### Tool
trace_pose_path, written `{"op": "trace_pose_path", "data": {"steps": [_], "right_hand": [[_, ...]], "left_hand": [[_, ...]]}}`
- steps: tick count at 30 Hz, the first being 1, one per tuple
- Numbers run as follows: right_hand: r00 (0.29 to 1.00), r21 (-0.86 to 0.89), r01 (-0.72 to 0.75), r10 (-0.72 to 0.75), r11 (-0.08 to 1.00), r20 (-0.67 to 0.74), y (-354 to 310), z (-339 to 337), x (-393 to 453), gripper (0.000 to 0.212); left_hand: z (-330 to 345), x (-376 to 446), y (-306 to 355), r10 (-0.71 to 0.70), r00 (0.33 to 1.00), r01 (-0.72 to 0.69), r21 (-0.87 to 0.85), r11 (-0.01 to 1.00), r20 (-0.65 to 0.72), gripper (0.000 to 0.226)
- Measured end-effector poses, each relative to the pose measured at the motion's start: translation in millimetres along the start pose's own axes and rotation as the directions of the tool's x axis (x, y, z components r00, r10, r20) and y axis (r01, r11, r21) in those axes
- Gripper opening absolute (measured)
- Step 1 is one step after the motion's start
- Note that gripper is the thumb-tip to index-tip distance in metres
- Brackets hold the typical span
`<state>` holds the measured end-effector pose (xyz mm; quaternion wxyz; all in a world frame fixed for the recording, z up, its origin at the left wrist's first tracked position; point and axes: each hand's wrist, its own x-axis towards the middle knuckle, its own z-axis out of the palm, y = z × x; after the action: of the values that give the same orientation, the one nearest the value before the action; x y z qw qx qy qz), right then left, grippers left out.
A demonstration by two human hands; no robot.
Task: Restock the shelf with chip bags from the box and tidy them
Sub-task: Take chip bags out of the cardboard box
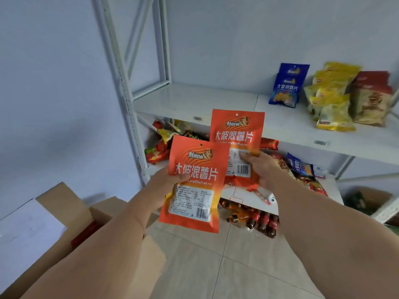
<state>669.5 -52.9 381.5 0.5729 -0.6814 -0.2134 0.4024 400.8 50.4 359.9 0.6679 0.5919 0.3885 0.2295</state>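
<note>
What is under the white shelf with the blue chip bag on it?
Under the white shelf sits a lower shelf piled with red, yellow and blue snack packs. The two orange bags held up in front cover its middle, so what lies there cannot be seen.

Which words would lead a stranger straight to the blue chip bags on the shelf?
Find the white shelf with bags along its right part. The blue chip bags stand upright at the left end of that row, beside yellow bags. They are the only blue ones on that level.

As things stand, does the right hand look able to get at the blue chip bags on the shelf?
Probably not yet: the right hand grips an orange bag, so it isn't free, though nothing blocks the way to the blue chip bags.
</note>
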Motion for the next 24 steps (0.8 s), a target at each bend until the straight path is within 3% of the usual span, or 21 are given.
{"op": "trace_pose_path", "data": {"steps": [11,24], "right_hand": [[0.995,0.004,0.092,-0.092,0.996,-0.039,-82,-120,160,0.021],[0.990,0.039,0.128,-0.125,0.991,-0.070,-171,-132,367,0.024]], "left_hand": [[122,172,66,0.031,0.999,-0.029,-0.059,0.998,0.034,0.034],[131,399,153,0.070,0.997,-0.067,-0.076,0.995,0.037,0.032]]}}
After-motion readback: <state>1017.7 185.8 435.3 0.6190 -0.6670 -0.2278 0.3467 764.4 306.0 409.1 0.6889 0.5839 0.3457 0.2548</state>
